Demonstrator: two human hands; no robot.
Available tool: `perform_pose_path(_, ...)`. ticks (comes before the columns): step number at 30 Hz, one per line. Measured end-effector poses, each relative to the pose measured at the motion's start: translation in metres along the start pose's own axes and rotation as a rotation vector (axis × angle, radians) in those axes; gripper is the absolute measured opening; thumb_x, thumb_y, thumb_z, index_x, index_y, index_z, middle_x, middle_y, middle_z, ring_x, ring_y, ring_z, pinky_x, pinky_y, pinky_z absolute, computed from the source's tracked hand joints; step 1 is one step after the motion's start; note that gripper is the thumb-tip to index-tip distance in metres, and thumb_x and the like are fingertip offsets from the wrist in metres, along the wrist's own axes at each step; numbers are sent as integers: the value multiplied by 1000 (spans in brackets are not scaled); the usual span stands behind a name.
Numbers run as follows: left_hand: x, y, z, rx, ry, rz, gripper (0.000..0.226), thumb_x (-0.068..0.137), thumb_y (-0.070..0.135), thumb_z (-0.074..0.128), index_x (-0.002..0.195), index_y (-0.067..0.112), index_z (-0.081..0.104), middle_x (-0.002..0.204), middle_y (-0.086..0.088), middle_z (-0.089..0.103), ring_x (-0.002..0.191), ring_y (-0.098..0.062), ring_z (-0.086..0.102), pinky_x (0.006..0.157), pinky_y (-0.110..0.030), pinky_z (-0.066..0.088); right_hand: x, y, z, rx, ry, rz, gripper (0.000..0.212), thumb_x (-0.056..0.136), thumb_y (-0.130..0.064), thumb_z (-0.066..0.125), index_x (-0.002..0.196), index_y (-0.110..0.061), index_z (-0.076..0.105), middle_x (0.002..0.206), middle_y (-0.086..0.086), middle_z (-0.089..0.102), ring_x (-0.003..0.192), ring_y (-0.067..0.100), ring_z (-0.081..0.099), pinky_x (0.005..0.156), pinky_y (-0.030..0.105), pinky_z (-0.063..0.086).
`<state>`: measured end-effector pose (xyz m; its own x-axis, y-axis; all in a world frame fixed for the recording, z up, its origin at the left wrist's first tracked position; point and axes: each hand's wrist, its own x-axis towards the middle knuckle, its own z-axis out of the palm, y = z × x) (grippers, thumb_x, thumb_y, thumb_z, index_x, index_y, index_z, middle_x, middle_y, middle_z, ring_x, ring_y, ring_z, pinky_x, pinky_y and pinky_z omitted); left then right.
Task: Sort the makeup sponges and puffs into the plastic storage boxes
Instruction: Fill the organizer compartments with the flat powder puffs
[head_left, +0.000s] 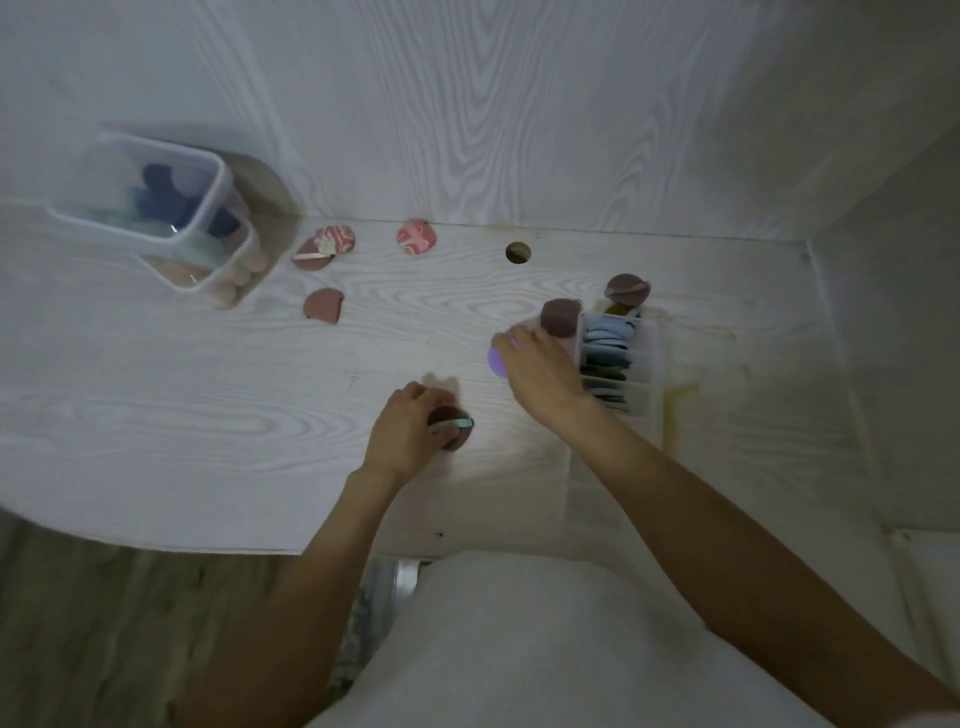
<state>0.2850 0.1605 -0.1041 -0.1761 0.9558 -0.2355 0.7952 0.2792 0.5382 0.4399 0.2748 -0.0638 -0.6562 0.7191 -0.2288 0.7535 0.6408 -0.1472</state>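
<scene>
No readable text anywhere.

The puffs carry only colour and swirl patterns, and the plastic boxes show no label, brand, number or sign that can be made out in this blurred view.

White woodgrain desk (208, 415) (dim corner)

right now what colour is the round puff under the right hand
Light purple round puff, partly covered by the right hand; seen in the head view.
</scene>
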Motion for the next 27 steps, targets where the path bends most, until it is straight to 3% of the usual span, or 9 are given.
perform_pose_path(5,5,3,-5,-44,-26,-35,30,76,23,74,102,11,64,96,-9,59,91,-26,57,68,-22,31,26,11,-6,-226,-48,130,57,82,-10,61,134,-10,37,132,20,43,114,35,43,93,40,35)
perform_pose_path(7,9,7,-9,-90,-7,-37,24,75,21,74,94,11,64,88,-5,58,85,-25,57,63,-22,29,35,23,-11,-327,-49,185,47,85,-15,59,128,-10,41,125,17,50,111,32,46,95,39,34)
perform_pose_path(9,15,10,-12,-192,52,-74,20,76,23,73,91,13,64,87,-4,59,80,-22,57,66,-27,38,41,34,-14,-362,-54,244,30,92,-16,48,122,-11,46,120,15,55,109,30,49,94,38,35)
perform_pose_path(11,21,9,-15,-333,99,-122,15,78,24,73,87,17,62,86,-2,63,76,-17,59,69,-31,47,45,40,-14,-360,-47,257,26,94,-14,45,120,-11,48,119,13,56,109,29,50,94,37,35)
perform_pose_path(14,25,8,-15,-431,98,-181,13,81,22,71,84,21,59,84,7,66,76,-11,61,68,-24,48,49,45,-17,-362,35,208,27,90,-13,52,117,-10,51,115,13,56,108,29,47,92,35,35)
perform_pose_path(17,25,14,-17,-462,139,-194,12,82,23,70,86,21,59,86,9,66,79,-9,62,67,-19,45,46,49,-25,-60,205,120,22,89,-14,56,111,-10,58,109,10,60,105,27,47,89,33,34)
perform_pose_path(21,18,53,-28,-642,257,9,9,83,14,68,89,18,62,84,13,65,80,-3,62,66,-18,48,8,48,-44,562,480,156,11,82,-11,66,94,-10,65,87,-2,61,84,16,52,71,23,40)
perform_pose_path(24,11,94,-22,-626,224,218,12,84,9,66,92,18,64,90,7,66,80,-7,61,64,-15,47,-46,54,-45,769,601,299,11,81,-8,68,91,-8,63,78,-10,56,73,6,50,63,6,36)
perform_pose_path(27,9,124,2,-395,169,517,13,85,14,64,97,15,68,92,1,64,77,-9,56,67,-15,45,-99,64,-32,838,668,408,10,81,-6,67,91,-9,63,79,-3,62,70,1,51,60,7,37)
